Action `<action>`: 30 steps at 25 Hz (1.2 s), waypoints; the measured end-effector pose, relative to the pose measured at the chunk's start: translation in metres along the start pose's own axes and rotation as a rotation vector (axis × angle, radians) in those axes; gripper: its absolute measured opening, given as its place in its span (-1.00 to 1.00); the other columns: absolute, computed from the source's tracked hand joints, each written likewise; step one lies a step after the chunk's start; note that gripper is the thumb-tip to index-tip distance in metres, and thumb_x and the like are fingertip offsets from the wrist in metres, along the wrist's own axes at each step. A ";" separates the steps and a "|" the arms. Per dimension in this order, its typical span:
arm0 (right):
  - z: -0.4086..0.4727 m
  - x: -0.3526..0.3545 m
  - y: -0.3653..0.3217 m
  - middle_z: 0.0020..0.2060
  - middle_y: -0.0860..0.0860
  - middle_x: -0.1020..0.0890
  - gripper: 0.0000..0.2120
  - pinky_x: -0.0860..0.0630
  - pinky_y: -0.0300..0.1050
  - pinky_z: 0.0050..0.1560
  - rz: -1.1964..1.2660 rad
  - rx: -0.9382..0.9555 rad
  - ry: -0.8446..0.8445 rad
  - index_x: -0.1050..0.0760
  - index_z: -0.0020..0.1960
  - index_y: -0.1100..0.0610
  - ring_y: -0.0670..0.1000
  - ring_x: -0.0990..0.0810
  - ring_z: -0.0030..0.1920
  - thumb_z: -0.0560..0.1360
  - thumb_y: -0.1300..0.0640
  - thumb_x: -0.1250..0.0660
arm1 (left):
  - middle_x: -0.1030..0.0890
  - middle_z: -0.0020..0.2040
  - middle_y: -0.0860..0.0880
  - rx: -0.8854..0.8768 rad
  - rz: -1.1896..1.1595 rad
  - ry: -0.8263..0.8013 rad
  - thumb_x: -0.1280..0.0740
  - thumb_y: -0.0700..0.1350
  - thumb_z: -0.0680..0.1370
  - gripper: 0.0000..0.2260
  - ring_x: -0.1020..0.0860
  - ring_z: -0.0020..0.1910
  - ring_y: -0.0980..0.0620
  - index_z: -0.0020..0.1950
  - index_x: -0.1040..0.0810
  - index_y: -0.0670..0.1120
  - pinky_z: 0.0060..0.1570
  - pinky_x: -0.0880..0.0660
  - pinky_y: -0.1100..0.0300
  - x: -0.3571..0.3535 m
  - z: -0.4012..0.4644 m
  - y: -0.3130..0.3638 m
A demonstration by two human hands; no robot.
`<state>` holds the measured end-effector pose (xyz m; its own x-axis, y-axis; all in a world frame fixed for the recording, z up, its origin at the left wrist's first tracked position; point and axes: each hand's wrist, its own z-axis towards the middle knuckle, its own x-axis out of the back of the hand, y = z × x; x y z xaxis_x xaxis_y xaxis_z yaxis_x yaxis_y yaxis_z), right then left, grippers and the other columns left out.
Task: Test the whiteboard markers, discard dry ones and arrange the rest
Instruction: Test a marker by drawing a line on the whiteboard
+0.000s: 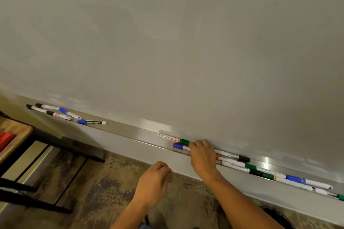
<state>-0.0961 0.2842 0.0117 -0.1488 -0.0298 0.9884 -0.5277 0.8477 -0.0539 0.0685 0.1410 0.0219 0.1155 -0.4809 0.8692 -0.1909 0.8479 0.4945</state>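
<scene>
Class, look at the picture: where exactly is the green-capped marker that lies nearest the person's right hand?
The green-capped marker lies on the tray under the whiteboard, just left of the right hand, with a blue-capped marker beside it.

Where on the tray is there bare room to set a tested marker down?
Bare tray runs between the left marker cluster and the green-capped marker. Right of the right hand it's crowded with markers.

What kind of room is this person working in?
Probably a classroom or meeting room. A large wall-mounted whiteboard fills the view, its metal tray holds many capped markers, and a black-framed table stands to the left. The right hand reaches into the tray.
</scene>
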 end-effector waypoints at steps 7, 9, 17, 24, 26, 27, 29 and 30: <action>-0.014 0.001 0.007 -0.26 -0.07 -0.66 -0.66 -0.54 -0.06 -0.20 0.097 0.112 0.110 -0.68 -0.13 -0.01 0.03 -0.57 -0.19 0.17 0.23 -0.67 | -0.42 0.28 0.25 0.108 -0.084 0.005 -0.19 0.10 0.63 -0.68 -0.44 0.22 0.25 0.39 -0.41 0.16 0.22 -0.47 0.28 0.010 -0.012 0.017; -0.028 0.011 0.003 -0.24 -0.15 -0.65 -0.64 -0.54 -0.15 -0.17 0.179 0.144 0.141 -0.68 -0.11 -0.07 -0.05 -0.58 -0.19 0.18 0.17 -0.69 | -0.29 0.36 0.25 0.138 -0.138 0.014 -0.21 0.18 0.61 -0.53 -0.33 0.34 0.26 0.50 -0.24 0.15 0.35 -0.36 0.31 0.019 -0.003 0.016; -0.066 0.051 -0.035 0.26 -0.19 -0.47 -0.72 -0.20 -0.57 -0.04 0.364 0.216 0.183 -0.47 0.34 -0.10 -0.18 -0.47 0.19 0.64 0.08 -0.26 | -0.52 0.11 0.15 -0.047 0.005 -0.096 -0.19 0.21 0.61 -0.70 -0.48 -0.02 0.17 0.26 -0.45 0.11 0.04 -0.47 0.26 0.057 0.031 0.014; -0.098 0.071 -0.054 0.11 -0.19 -0.57 -0.33 -0.50 -0.26 0.01 0.337 0.300 0.178 -0.39 0.39 -0.18 -0.18 -0.51 0.03 0.54 -0.39 0.27 | -0.55 0.00 0.07 -0.440 0.037 -0.187 -0.01 0.32 0.62 -0.56 -0.45 -0.11 0.15 0.11 -0.49 0.04 -0.11 -0.42 0.24 0.108 0.023 0.005; -0.108 0.081 -0.061 -0.03 -0.19 -0.58 -0.38 -0.45 -0.35 -0.16 0.344 0.340 0.183 -0.43 0.33 -0.19 -0.19 -0.50 -0.11 0.56 -0.38 0.24 | -0.55 -0.03 0.04 -0.518 0.041 -0.204 0.01 0.30 0.63 -0.54 -0.38 -0.15 0.18 0.11 -0.50 0.00 -0.12 -0.41 0.22 0.117 0.018 -0.002; -0.113 0.087 -0.066 -0.10 -0.21 -0.58 -0.44 -0.36 -0.42 -0.23 0.361 0.341 0.188 -0.47 0.27 -0.19 -0.20 -0.48 -0.19 0.58 -0.36 0.18 | -0.54 -0.04 0.03 -0.563 0.024 -0.223 0.01 0.29 0.64 -0.53 -0.36 -0.16 0.20 0.12 -0.51 -0.01 -0.11 -0.41 0.21 0.120 0.015 -0.004; -0.125 0.096 -0.073 -0.21 -0.24 -0.60 -0.54 -0.28 -0.48 -0.31 0.344 0.325 0.230 -0.53 0.19 -0.22 -0.22 -0.46 -0.29 0.60 -0.34 0.07 | -0.53 -0.06 0.02 -0.653 0.002 -0.264 0.00 0.27 0.65 -0.54 -0.34 -0.16 0.20 0.10 -0.50 -0.04 -0.11 -0.42 0.21 0.126 0.013 -0.007; -0.132 0.099 -0.076 -0.25 -0.26 -0.60 -0.57 -0.27 -0.51 -0.33 0.318 0.313 0.280 -0.55 0.17 -0.22 -0.23 -0.45 -0.33 0.61 -0.33 0.03 | -0.53 -0.06 0.01 -0.688 0.009 -0.272 -0.01 0.26 0.66 -0.55 -0.34 -0.16 0.20 0.10 -0.50 -0.05 -0.11 -0.41 0.22 0.130 0.013 -0.007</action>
<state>0.0391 0.2870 0.1322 -0.1356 0.3825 0.9140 -0.7239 0.5916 -0.3550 0.0726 0.0693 0.1314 -0.1458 -0.4358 0.8882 0.4739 0.7573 0.4494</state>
